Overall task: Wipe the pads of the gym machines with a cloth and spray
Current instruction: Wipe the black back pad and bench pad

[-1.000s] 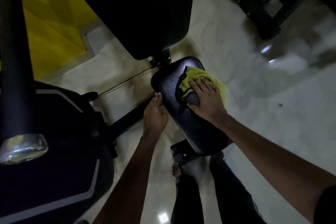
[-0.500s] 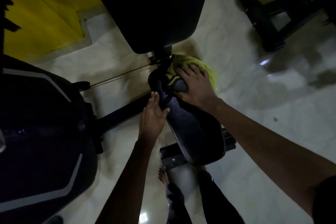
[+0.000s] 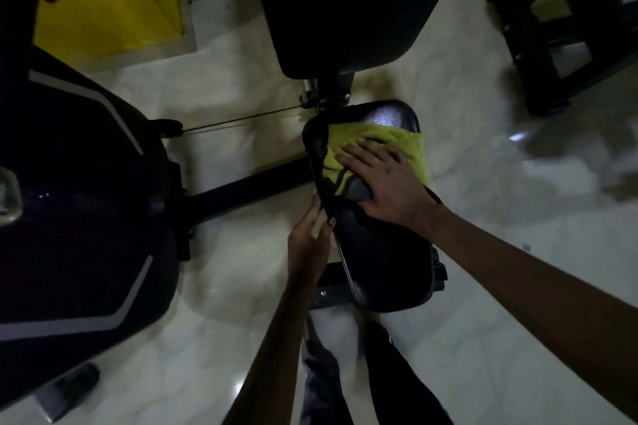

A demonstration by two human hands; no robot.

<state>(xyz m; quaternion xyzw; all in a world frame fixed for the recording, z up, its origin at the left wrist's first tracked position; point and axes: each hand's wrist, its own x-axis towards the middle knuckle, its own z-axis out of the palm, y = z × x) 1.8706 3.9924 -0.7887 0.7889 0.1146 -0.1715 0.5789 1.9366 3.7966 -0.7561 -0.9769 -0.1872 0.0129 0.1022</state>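
Seat pad (image 3: pixel 386 259), black, is touched by both hands. The left hand (image 3: pixel 307 241) steadies its left rim, fingers straight along the edge. The yellow cloth (image 3: pixel 383 143) lies pressed beneath the flat, spread fingers of the right hand (image 3: pixel 386 183), at the pad's far end. Wiping seems underway; next, drag the cloth back over the bare near half.

The right hand (image 3: pixel 386 183) hides the middle of the yellow cloth (image 3: pixel 397 141). The left hand's (image 3: pixel 309 238) fingers (image 3: pixel 315 214) end in shadow at the seat pad's (image 3: pixel 379 259) edge. The back pad (image 3: pixel 345 3) is cut off at the top. The dark frame (image 3: pixel 552 28) at upper right is blurred and cropped.
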